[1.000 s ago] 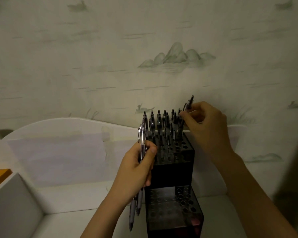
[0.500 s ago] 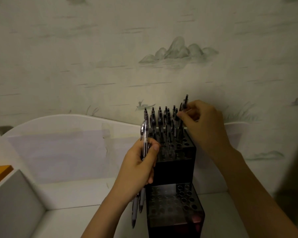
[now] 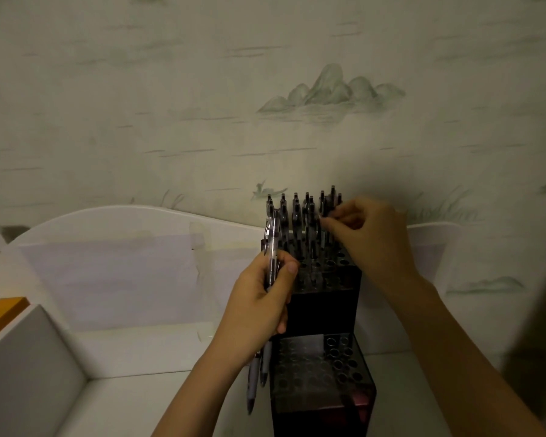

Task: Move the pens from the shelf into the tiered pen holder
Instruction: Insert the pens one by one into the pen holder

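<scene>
The holder [image 3: 323,326] stands on the shelf [image 3: 133,348] by its back wall, pens [image 3: 300,216] filling the top tier. The right hand [image 3: 372,238] pinches one pen [image 3: 332,200] there; the left hand [image 3: 259,304] grips a bundle [image 3: 273,244].

Top tier: pens [image 3: 300,216] stand close together at 12 o'clock, with open holes in front of them.
Lower tier [image 3: 322,370]: open holes at 6 o'clock.
Left: bare shelf floor [image 3: 133,395] at 8 o'clock.
Far left: white divider [image 3: 29,357] blocks 9 o'clock.
Back: wall [image 3: 202,121] stands close behind.
</scene>
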A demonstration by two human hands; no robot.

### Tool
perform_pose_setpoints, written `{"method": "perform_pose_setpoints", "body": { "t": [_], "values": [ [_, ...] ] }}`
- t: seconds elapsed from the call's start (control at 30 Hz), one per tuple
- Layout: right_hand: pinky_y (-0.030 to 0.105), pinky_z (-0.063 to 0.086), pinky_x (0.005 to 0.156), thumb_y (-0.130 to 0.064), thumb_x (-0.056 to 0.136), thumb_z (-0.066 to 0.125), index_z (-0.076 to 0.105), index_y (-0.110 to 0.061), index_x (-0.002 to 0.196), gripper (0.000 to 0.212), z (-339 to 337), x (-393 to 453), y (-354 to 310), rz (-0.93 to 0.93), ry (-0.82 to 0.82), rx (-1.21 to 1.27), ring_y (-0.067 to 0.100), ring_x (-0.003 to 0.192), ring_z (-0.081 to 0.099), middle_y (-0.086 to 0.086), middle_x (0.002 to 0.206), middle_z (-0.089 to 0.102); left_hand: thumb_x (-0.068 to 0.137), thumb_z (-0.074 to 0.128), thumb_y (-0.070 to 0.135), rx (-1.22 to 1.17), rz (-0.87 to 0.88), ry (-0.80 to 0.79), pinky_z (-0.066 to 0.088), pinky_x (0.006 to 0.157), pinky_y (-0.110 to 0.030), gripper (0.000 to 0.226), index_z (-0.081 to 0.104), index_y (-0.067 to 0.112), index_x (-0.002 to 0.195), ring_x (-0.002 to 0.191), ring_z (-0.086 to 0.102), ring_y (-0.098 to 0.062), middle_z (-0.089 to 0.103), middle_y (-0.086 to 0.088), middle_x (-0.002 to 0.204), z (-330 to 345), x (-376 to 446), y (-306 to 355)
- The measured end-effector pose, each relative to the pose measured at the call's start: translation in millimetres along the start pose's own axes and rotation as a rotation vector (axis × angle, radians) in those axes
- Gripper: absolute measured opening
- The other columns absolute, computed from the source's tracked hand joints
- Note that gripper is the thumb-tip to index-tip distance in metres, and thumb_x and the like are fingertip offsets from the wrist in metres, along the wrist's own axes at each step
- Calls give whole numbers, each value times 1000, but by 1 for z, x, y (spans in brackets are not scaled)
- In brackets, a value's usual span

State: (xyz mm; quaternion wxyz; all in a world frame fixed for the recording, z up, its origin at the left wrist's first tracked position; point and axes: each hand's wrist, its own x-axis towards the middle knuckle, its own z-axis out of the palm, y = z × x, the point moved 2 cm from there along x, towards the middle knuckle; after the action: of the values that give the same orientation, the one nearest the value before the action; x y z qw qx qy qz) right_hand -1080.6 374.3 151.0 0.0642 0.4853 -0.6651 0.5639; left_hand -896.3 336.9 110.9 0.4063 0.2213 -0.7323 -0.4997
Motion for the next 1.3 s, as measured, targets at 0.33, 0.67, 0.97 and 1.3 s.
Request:
{"method": "perform_pose_setpoints", "body": {
  "t": [0.33,0.67,0.97,1.3],
  "values": [
    [7,48,60,-32,68,86,70,-19,93,33,3,-22,6,35,-91,-62,-2,70,64,-9,79,69,99,50,28,15,-2,3,37,39,-21,16,56,13,98,35,43,-14,44,-8,59,4,-3,0],
    [16,52,58,-31,81,76,68,-18,89,18,-19,-53,-16,-55,147,17,5,65,63,-10,71,67,100,50,21,28,-11,0,36,39,-22,11,52,13,92,35,41,-16,44,-8,60,6,-11,0],
    [31,57,62,-57,66,73,73,-27,84,35,0,-83,-34,86,-231,270,13,65,64,-9,71,69,98,52,18,38,-9,-46,39,44,-13,11,58,23,105,43,51,0,58,6,61,18,-19,-1],
    [23,55,67,-31,76,79,73,-22,79,11,3,-84,-33,132,-185,311,7,69,67,-9,71,70,95,56,20,143,28,-32,45,45,-28,18,56,36,101,46,48,-13,64,-3,79,25,-22,-6]
  ]
}}
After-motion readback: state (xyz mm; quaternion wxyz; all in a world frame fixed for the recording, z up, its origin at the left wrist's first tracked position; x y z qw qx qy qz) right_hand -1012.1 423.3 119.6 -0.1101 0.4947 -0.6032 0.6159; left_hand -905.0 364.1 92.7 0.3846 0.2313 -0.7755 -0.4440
